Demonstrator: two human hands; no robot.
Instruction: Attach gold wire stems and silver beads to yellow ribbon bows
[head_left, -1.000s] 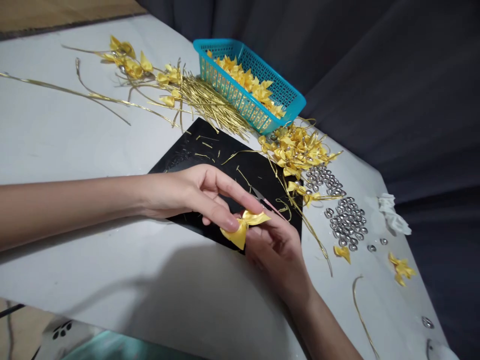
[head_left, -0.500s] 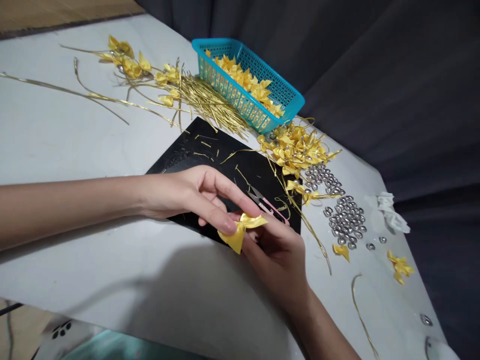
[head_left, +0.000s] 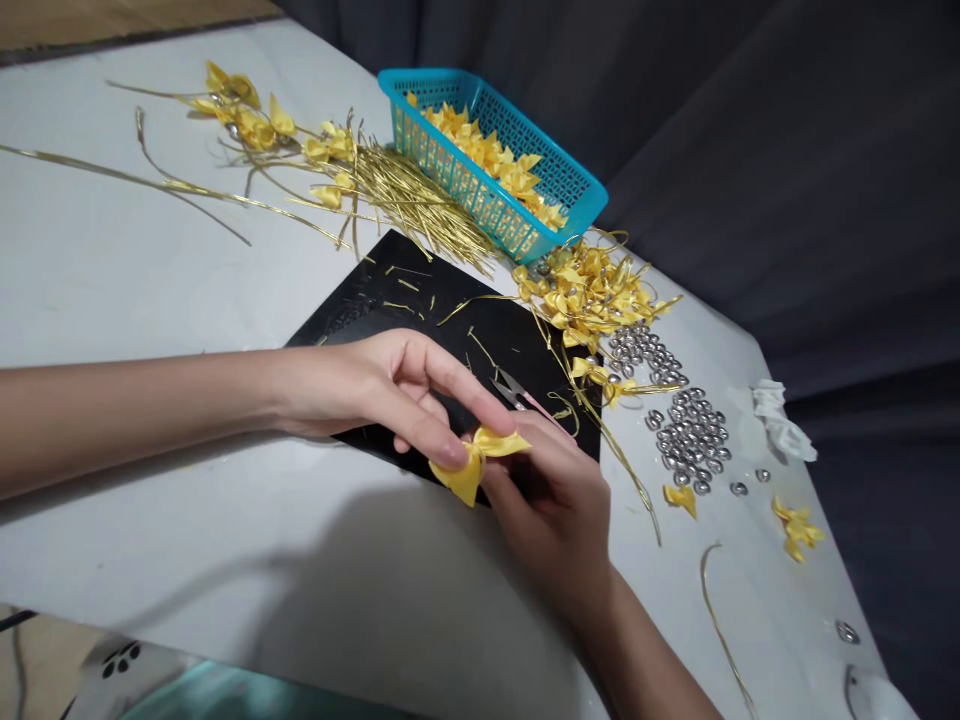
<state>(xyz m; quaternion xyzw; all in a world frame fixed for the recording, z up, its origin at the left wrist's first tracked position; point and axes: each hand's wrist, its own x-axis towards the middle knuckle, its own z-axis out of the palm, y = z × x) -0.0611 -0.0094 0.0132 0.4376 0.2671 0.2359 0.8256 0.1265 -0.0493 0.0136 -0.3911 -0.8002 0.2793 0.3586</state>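
Note:
A small yellow ribbon bow [head_left: 466, 478] is pinched between the thumb and fingers of my left hand [head_left: 405, 395], near the front edge of the black mat. My right hand [head_left: 559, 510] meets it from the right, its thumb and curled fingers closed at the bow's other side; its fingertips are partly hidden. Just beyond my hands, small scissors [head_left: 517, 390] with pink handles lie on the black mat [head_left: 352, 300], partly covered by my right hand. Gold cord snippets are scattered about the mat.
A teal basket [head_left: 491, 190] of yellow bows stands at the back, beside a bundle of gold cords [head_left: 420, 200]. To the right lie corded bows [head_left: 589, 295], silver beads [head_left: 691, 440] and a crumpled white tissue [head_left: 781, 422]. More corded bows [head_left: 251, 120] are at the back left.
Both hands keep hold of the bow, which has tilted slightly between the fingers. The whole view has shifted a little; the things on the table look otherwise the same.

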